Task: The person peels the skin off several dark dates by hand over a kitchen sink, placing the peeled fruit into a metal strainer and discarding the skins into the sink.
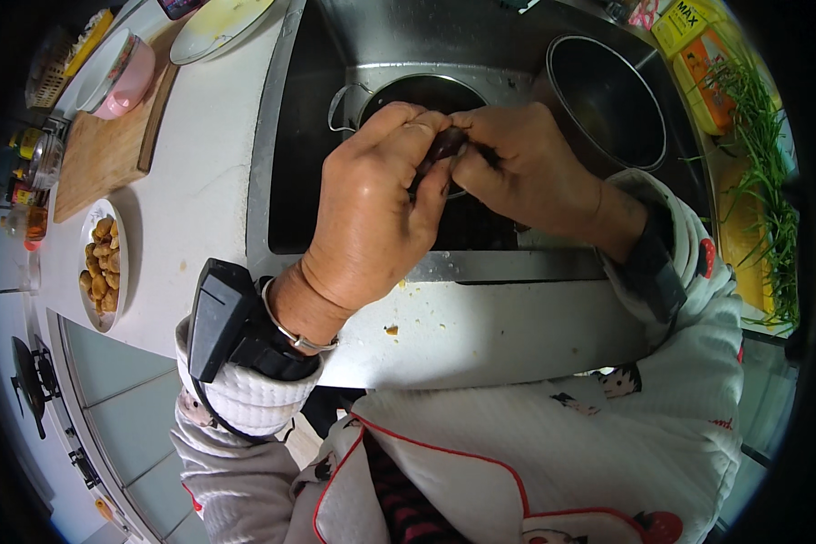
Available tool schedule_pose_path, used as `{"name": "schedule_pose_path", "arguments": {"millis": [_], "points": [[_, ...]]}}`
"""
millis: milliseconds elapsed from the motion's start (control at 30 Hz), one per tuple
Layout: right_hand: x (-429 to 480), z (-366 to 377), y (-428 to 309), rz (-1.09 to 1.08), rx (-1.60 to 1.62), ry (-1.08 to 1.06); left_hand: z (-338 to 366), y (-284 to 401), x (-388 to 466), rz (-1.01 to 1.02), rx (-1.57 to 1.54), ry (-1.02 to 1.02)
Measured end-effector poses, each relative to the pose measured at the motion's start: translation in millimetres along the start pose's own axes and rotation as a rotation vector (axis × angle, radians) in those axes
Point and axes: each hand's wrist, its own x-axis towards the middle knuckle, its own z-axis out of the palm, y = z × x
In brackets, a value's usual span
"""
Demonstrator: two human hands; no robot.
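Observation:
A small dark reddish-brown food piece (447, 144), perhaps a chestnut, is pinched between both hands above the sink. My left hand (381, 204) grips its lower left side with thumb and fingers. The thumb and fingertips of my right hand (523, 170) press on its right end, where dark bits show. Beneath the hands a pot with a wire handle (415, 85) sits in the stainless steel sink (408, 34), its inside largely hidden. A white oval dish (124, 272) of yellow-brown peeled pieces (100, 268) stands on the counter at the left.
A second dark pot (608, 102) leans in the sink's right side. Green stalks (755, 190) and yellow packages (687, 30) lie right of the sink. At left are a wooden cutting board (105, 160), a pink bowl (132, 78), a plate (211, 34) and bottles. Crumbs dot the front counter (462, 326).

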Motion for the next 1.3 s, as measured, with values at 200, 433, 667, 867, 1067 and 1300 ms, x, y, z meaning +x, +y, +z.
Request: {"name": "schedule_pose_path", "arguments": {"millis": [200,433,667,867,1067,1300], "points": [[0.0,-0.8,-4.3,0.039,0.158,0.015,1.9,0.5,1.3,0.063,-0.035,0.058],[1.2,-11.6,-8.6,0.319,0.336,-0.131,-2.3,-2.0,0.9,-0.115,-0.169,-0.003],[7.9,-9.8,8.2,0.52,0.535,0.048,-16.7,-16.2,12.5,-0.507,-0.703,0.296],[2.7,-10.5,50.1,0.374,0.312,-0.127,-39.8,-34.6,14.4,-0.496,-0.834,0.416],[13.1,0.7,105.0,0.232,-0.118,-0.511,-58.6,-41.8,20.0,-0.449,-0.87,0.557],[32.2,63.4,143.1,0.185,-0.384,-0.646,-62.6,-46.0,18.0,-0.449,-0.873,0.534]]}}
